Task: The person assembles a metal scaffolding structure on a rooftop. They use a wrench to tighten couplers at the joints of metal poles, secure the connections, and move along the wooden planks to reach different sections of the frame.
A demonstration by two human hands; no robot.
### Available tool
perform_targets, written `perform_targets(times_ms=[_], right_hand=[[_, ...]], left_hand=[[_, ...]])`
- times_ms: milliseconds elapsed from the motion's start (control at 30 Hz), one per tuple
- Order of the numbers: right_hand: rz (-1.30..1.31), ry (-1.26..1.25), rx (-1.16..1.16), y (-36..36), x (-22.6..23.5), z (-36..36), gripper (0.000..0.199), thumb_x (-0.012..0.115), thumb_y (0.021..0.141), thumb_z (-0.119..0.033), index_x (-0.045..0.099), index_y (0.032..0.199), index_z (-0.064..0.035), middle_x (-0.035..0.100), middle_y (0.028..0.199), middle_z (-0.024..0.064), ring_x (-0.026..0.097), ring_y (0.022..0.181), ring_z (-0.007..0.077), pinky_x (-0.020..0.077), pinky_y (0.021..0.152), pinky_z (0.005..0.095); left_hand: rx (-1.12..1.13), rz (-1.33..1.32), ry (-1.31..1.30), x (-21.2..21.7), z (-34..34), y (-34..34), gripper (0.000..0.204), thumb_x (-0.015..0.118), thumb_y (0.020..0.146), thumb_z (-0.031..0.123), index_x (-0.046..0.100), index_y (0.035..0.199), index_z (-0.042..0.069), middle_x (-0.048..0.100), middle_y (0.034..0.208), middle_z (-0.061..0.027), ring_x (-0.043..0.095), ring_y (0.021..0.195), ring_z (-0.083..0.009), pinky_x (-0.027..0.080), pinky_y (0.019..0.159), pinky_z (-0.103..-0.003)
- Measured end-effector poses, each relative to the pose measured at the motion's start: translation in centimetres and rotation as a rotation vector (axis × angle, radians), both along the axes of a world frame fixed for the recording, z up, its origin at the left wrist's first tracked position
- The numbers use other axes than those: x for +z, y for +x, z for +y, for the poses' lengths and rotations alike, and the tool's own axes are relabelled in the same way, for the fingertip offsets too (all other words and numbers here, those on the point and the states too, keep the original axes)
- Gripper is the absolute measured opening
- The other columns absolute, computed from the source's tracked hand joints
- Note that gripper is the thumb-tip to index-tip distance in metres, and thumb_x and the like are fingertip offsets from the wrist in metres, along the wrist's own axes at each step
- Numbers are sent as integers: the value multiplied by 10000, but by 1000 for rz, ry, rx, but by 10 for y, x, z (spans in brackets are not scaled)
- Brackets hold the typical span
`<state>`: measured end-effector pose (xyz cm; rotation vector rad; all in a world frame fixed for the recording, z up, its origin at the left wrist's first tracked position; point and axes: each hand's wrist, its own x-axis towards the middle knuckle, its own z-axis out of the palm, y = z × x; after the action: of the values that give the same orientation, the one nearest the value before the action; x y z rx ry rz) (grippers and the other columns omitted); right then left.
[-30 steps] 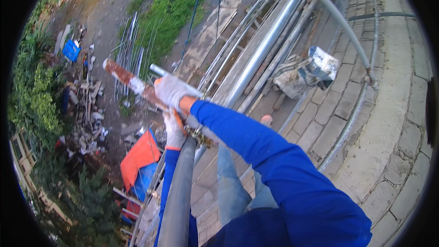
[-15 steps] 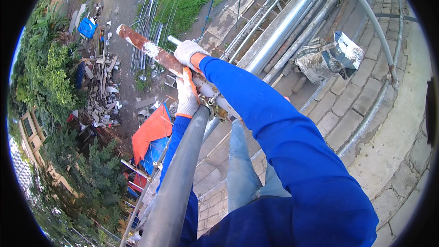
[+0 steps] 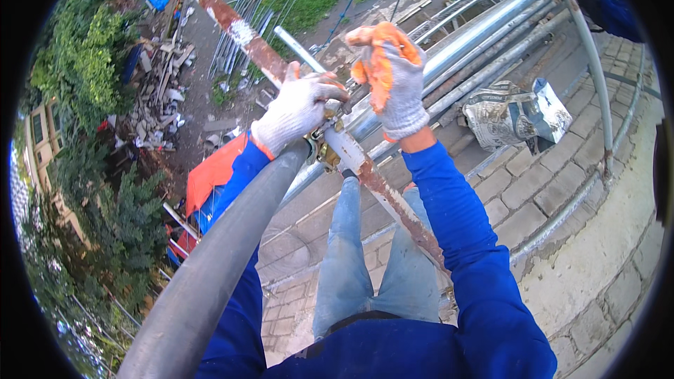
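A rusty steel pipe (image 3: 382, 186) with white patches runs slantwise in front of me. Where it crosses a thick grey pipe (image 3: 232, 245), a metal scaffold clamp (image 3: 324, 153) sits at the joint. My left hand (image 3: 291, 109), in a white knit glove, lies across the rusty pipe with its fingers curled over the upper part of the clamp. Those fingers hide part of it. Raised to the right of the clamp is my right hand (image 3: 394, 74), its orange-coated palm showing. Its fingers are loosely bent and apart, with nothing visible in them.
Several long pipes (image 3: 484, 49) lie at the upper right, beside a crumpled bag (image 3: 519, 116). A curved upright pipe (image 3: 590, 63) stands past them over the block paving (image 3: 519, 228). Far below at left are scrap wood (image 3: 158, 98) and an orange tarp (image 3: 214, 172).
My right hand has let go of the rusty pipe and lifted to the right, palm turned toward me. My left hand has shifted from the pipe's underside to over the clamp.
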<state>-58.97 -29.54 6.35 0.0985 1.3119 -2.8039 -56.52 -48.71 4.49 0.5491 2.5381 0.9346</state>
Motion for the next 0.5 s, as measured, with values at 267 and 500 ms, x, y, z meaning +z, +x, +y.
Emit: perform_targets(times_ms=[267,500], right_hand=[[11,-153,18,55,0,1,314,587,1013,-257,616,880,26,622,755,122,570,650,221,480,568,361],[45,-60,216,117,0,37,304,647,964,-256,644,969,48,669,972,182,623,775,221,531,664,331]], left_hand=[[-15,-175,-72,-17,-8,7,282,628,789,10,794,948,174,744,973,-41,671,1058,-219,73,1211,-526],[14,-232,84,-25,-10,7,211,609,807,-57,758,918,43,728,949,-103,661,1045,-250,502,946,-356]])
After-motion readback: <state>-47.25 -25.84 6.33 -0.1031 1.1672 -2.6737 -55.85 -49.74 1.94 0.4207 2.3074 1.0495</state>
